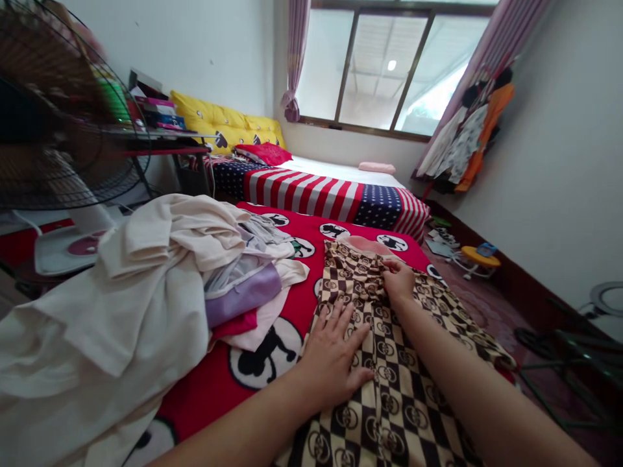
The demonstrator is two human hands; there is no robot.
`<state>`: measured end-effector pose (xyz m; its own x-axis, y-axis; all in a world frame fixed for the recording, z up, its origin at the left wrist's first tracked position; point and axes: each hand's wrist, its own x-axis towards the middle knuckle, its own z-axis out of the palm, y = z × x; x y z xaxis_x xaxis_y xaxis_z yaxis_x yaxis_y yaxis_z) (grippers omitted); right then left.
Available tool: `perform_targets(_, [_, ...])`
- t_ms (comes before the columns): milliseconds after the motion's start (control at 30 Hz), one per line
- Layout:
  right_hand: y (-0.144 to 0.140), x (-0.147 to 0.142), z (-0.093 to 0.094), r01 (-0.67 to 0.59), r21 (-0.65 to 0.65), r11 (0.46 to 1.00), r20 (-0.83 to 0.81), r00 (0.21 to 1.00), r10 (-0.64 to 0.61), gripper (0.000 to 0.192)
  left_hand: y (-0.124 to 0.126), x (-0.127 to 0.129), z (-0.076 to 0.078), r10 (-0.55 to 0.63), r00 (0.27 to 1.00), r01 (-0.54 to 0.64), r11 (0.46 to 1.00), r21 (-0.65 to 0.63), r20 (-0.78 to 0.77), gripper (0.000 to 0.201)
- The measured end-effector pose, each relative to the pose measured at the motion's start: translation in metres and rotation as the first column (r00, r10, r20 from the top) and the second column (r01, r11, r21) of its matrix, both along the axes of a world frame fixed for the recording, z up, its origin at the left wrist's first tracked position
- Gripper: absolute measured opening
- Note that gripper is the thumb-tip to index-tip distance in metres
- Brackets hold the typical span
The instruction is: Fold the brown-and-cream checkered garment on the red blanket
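across the red blanket (pixel 311 279), right in front of the person, a checkered garment (pixel 350 415) in brown and tan is lying spread out, its gathered band facing the window (pixel 384 65). the left hand (pixel 335 350) is resting on it just below that band, palm down, and its fingers are standing apart, not gripping anything. the right hand (pixel 400 283) is working at the band's right side, where its fingers are closing together on the fabric. a bit of pink cloth (pixel 367 244) is peeking out past the garment's far end.

to the left, a cream cloth (pixel 146 279) is slumping in a big heap, and a lilac piece (pixel 248 293) is lying against its right side among other crumpled clothes. beyond that heap, on the far left, a fan (pixel 63 123) is standing close by. further back, a bed (pixel 335 165) is sitting under the window, with a yellow cushion (pixel 204 120) leaning along the wall. over on the right, clothes (pixel 479 139) are hanging beside the curtain, and 1 yellow stool (pixel 479 255) is standing on the floor.
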<state>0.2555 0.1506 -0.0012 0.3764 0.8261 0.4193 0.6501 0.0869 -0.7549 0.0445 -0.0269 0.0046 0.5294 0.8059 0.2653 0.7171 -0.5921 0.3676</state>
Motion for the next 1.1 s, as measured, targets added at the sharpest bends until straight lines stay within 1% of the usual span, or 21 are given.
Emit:
perform_targets(100, [-0.001,0.003,0.011,0.124,-0.037,0.992,0.126,0.985,-0.118,0.029,-0.001,-0.002,-0.005,-0.052,0.999,0.052,0.998,-0.038,-0.005,0.068])
perform_targets(167, [0.006,-0.004,0.022,0.149,-0.026,0.989,0.198,0.970,-0.141,0.033,-0.002,-0.002,-0.006,-0.068,0.998,0.068,0.996,-0.052,0.005,0.068])
perform_targets(233, [0.021,-0.018,0.032,0.089,-0.029,0.996,0.254,0.964,-0.079,0.034,-0.002,-0.002,-0.005,-0.071,0.997,0.072,0.995,-0.064,0.020,0.068])
perform_targets(333, [0.049,-0.049,0.040,-0.061,-0.082,0.995,0.309,0.947,0.083,0.027,-0.004,-0.003,-0.002,-0.078,0.996,0.082,0.993,-0.086,0.050,0.068])
perform_targets(400, [0.066,-0.069,0.039,-0.114,-0.123,0.986,0.327,0.933,0.149,0.022,-0.005,-0.004,0.000,-0.080,0.994,0.088,0.991,-0.105,0.079,0.068])
perform_targets(467, [0.079,-0.084,0.036,-0.129,-0.165,0.978,0.333,0.926,0.178,0.023,-0.005,-0.005,0.002,-0.083,0.991,0.096,0.987,-0.129,0.109,0.069])
perform_targets(567, [0.092,-0.093,0.031,-0.144,-0.238,0.960,0.328,0.919,0.219,0.023,-0.005,-0.008,0.003,-0.103,0.985,0.125,0.979,-0.159,0.141,0.071])
perform_targets(633, [0.096,-0.092,0.031,-0.151,-0.265,0.952,0.328,0.914,0.236,0.016,-0.005,-0.008,0.003,-0.113,0.982,0.138,0.977,-0.163,0.154,0.071])
perform_targets(700, [0.099,-0.087,0.033,-0.126,-0.236,0.964,0.343,0.917,0.204,0.014,-0.004,-0.008,0.001,-0.109,0.981,0.135,0.978,-0.159,0.162,0.070])
perform_targets(800, [0.102,-0.080,0.035,-0.048,-0.139,0.989,0.362,0.927,0.095,0.025,-0.004,-0.007,-0.001,-0.094,0.982,0.120,0.981,-0.154,0.163,0.069])
perform_targets(867, [0.104,-0.076,0.032,-0.022,-0.111,0.994,0.367,0.928,0.062,0.028,-0.003,-0.006,-0.003,-0.093,0.982,0.118,0.981,-0.153,0.163,0.069])
perform_targets(933, [0.105,-0.076,0.024,-0.030,-0.120,0.992,0.370,0.926,0.073,0.026,-0.002,-0.006,-0.004,-0.106,0.981,0.131,0.980,-0.152,0.165,0.070])
perform_targets(1033, [0.106,-0.078,0.012,-0.074,-0.172,0.982,0.368,0.920,0.134,0.020,0.000,-0.007,-0.004,-0.124,0.980,0.149,0.977,-0.155,0.158,0.071])
perform_targets(1100, [0.108,-0.078,0.011,-0.108,-0.217,0.970,0.361,0.914,0.182,0.016,0.000,-0.007,-0.002,-0.123,0.982,0.146,0.977,-0.157,0.146,0.070])
